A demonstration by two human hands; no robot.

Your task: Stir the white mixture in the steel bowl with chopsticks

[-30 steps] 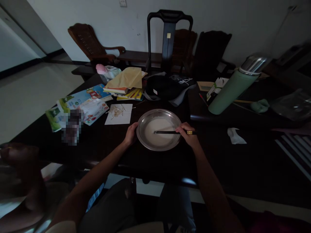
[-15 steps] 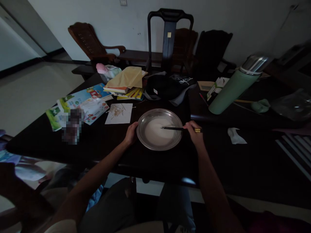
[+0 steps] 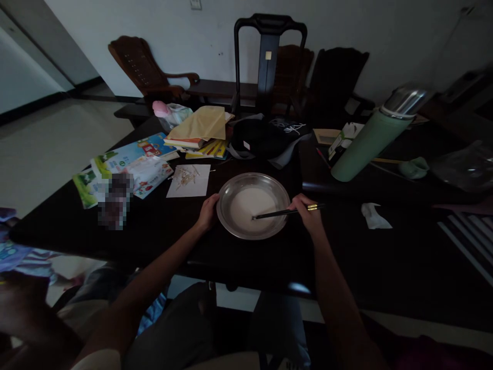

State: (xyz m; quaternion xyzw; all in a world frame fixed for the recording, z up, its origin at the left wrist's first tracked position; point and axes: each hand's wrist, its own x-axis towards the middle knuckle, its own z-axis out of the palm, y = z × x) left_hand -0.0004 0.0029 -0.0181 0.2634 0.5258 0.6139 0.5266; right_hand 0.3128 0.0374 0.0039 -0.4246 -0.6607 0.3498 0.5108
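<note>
A round metal plate (image 3: 231,188) holding a pale liquid sits on the dark table in front of me. My left hand (image 3: 208,211) grips the plate's left rim with curled fingers. My right hand (image 3: 309,215) is closed on a pair of black chopsticks (image 3: 275,213) with gold bands near the top. The chopstick tips rest in the liquid near the plate's front middle.
A white paper with small sticks (image 3: 188,180) lies left of the plate, beside packets and books (image 3: 134,162). A green thermos (image 3: 370,137) leans at the right, a crumpled tissue (image 3: 375,216) near it. Chairs (image 3: 267,56) stand behind the table. Another person's blurred hand (image 3: 23,303) shows at lower left.
The chopstick tips moved right across the liquid, then back toward the plate's front; my right hand shifted slightly right. My left hand stayed on the rim.
</note>
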